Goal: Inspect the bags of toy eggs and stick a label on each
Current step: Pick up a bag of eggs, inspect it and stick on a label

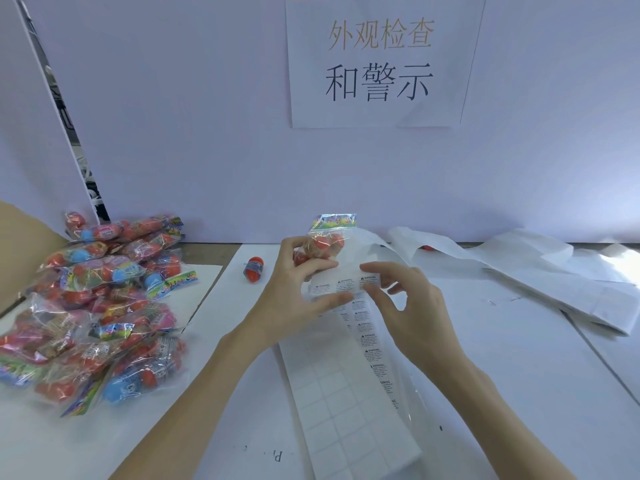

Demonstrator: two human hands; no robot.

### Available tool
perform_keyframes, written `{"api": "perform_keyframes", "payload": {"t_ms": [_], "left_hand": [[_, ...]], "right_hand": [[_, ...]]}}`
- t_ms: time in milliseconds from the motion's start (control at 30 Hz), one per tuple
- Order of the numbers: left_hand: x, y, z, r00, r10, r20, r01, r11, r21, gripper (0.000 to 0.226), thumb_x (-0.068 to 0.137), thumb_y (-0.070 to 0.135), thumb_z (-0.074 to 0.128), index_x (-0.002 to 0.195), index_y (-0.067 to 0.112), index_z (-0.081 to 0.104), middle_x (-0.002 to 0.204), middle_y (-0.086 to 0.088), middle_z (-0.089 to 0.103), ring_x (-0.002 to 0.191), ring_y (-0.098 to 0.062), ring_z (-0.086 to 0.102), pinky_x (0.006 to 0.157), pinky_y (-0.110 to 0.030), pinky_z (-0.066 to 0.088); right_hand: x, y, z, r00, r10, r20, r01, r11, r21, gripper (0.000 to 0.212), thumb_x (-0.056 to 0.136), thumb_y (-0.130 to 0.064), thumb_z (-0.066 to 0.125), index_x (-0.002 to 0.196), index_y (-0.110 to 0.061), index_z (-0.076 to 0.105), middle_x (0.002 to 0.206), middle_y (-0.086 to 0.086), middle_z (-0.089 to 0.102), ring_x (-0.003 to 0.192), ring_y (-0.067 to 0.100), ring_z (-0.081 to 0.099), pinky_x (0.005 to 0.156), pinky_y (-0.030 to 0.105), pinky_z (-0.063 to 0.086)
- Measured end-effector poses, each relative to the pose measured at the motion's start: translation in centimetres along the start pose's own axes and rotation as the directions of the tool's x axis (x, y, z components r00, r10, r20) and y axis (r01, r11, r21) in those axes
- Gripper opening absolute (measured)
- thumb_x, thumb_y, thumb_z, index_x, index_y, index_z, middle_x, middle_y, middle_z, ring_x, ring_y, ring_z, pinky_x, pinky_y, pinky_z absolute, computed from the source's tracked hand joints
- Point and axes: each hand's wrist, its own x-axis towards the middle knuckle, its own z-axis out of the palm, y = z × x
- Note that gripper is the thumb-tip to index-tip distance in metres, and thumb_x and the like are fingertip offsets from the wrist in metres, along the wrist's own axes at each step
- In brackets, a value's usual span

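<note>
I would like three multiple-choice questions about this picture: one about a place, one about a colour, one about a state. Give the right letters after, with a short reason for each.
1. Where is the pile of bags?
A. left side of the table
B. right side
C. on the wall

2. What colour is the loose egg?
A. green
B. red
C. white

3. What is the left hand doing?
A. resting flat
B. hanging idle
C. holding a bag of eggs above the label sheet

Answers: 1 A, the pile lies at the left; 2 B, its shell is red; 3 C, fingers curl round the bag while the right hand pinches a label.
</note>
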Motion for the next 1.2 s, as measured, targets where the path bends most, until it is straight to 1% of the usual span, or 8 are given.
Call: {"api": "perform_keyframes", "payload": {"t_ms": [100, 267, 400, 533, 667, 767, 900, 1200], "left_hand": [[-0.1, -0.2, -0.3, 0.999, -0.031, 0.038, 0.031, 0.999, -0.012, 0.053, 0.074, 0.048, 0.083, 0.117, 0.019, 0.075, 0.134, 0.018, 0.034, 0.123, 0.004, 0.049, 0.099, -0.003, 0.038], [-0.1, -0.2, -0.2, 0.999, 0.005, 0.036, -0.004, 1.0, -0.011, 0.037, 0.081, 0.047, 0.08, 0.106, 0.021, 0.077, 0.131, 0.017, 0.037, 0.124, 0.003, 0.049, 0.1, -0.004, 0.039], [-0.1, 0.2, -0.3, 0.998, 0.036, 0.058, -0.036, 0.999, -0.01, 0.019, 0.091, 0.044, 0.072, 0.104, 0.03, 0.076, 0.134, 0.014, 0.039, 0.125, 0.004, 0.05, 0.098, -0.006, 0.041], [0.0, 0.5, -0.4, 0.997, 0.044, 0.059, -0.043, 0.999, -0.01, 0.026, 0.092, 0.038, 0.073, 0.11, 0.022, 0.079, 0.134, 0.012, 0.044, 0.124, 0.008, 0.049, 0.094, -0.005, 0.043], [0.0, 1.2, -0.8, 0.999, 0.045, -0.029, -0.046, 0.998, -0.052, 0.04, 0.08, 0.043, 0.081, 0.114, 0.023, 0.077, 0.129, 0.01, 0.042, 0.12, 0.004, 0.054, 0.1, -0.006, 0.041], [0.1, 1.6, -1.0, 0.999, 0.027, -0.026, -0.029, 0.995, -0.098, 0.029, 0.08, 0.046, 0.081, 0.103, 0.029, 0.08, 0.122, 0.017, 0.045, 0.118, 0.001, 0.056, 0.099, -0.006, 0.04], [0.0, 1.6, -0.5, 1.0, 0.006, 0.003, -0.006, 0.994, -0.111, 0.012, 0.085, 0.038, 0.079, 0.085, 0.026, 0.079, 0.114, 0.029, 0.05, 0.115, -0.001, 0.059, 0.095, -0.007, 0.041], [-0.1, 1.8, -0.3, 0.979, -0.196, 0.058, 0.205, 0.953, -0.225, 0.018, 0.095, 0.023, 0.076, 0.077, 0.026, 0.08, 0.119, 0.008, 0.055, 0.108, 0.004, 0.058, 0.09, -0.006, 0.037]], "right_hand": [[0.0, 0.3, 0.0, 0.999, -0.023, -0.025, 0.022, 0.998, -0.056, 0.024, 0.096, -0.011, 0.072, 0.115, -0.026, 0.073, 0.098, -0.015, 0.066, 0.099, -0.001, 0.055, 0.086, 0.004, 0.037], [0.0, 0.7, 0.1, 0.995, -0.072, -0.075, 0.063, 0.991, -0.114, 0.019, 0.096, -0.011, 0.073, 0.108, -0.024, 0.071, 0.099, -0.013, 0.066, 0.099, 0.013, 0.055, 0.086, 0.013, 0.041], [0.1, 0.7, 0.0, 0.991, -0.071, -0.112, 0.059, 0.992, -0.108, 0.01, 0.095, -0.017, 0.073, 0.103, -0.024, 0.074, 0.11, -0.005, 0.058, 0.106, 0.013, 0.053, 0.089, 0.021, 0.044], [0.3, 0.5, 0.0, 0.982, -0.144, -0.124, 0.134, 0.988, -0.082, 0.009, 0.096, -0.011, 0.073, 0.099, -0.019, 0.073, 0.106, -0.01, 0.067, 0.104, 0.007, 0.061, 0.087, 0.02, 0.046], [0.2, 0.3, 0.2, 0.987, -0.118, -0.106, 0.117, 0.993, -0.023, 0.015, 0.097, -0.007, 0.071, 0.099, -0.021, 0.07, 0.093, -0.022, 0.068, 0.093, 0.001, 0.062, 0.083, 0.006, 0.041], [0.2, 0.1, 0.3, 0.99, -0.127, -0.062, 0.127, 0.992, 0.005, 0.015, 0.097, -0.007, 0.07, 0.1, -0.022, 0.072, 0.095, -0.022, 0.069, 0.093, 0.0, 0.061, 0.082, 0.005, 0.04], [0.1, 0.1, 0.3, 0.996, -0.092, -0.001, 0.092, 0.995, 0.028, 0.018, 0.098, -0.013, 0.07, 0.107, -0.029, 0.071, 0.084, -0.017, 0.066, 0.088, 0.009, 0.063, 0.08, 0.009, 0.044], [-0.2, -0.3, 0.6, 0.995, -0.099, 0.023, 0.098, 0.994, 0.04, 0.015, 0.098, -0.018, 0.069, 0.102, -0.033, 0.066, 0.081, -0.014, 0.064, 0.084, 0.009, 0.062, 0.073, 0.011, 0.044]]}}
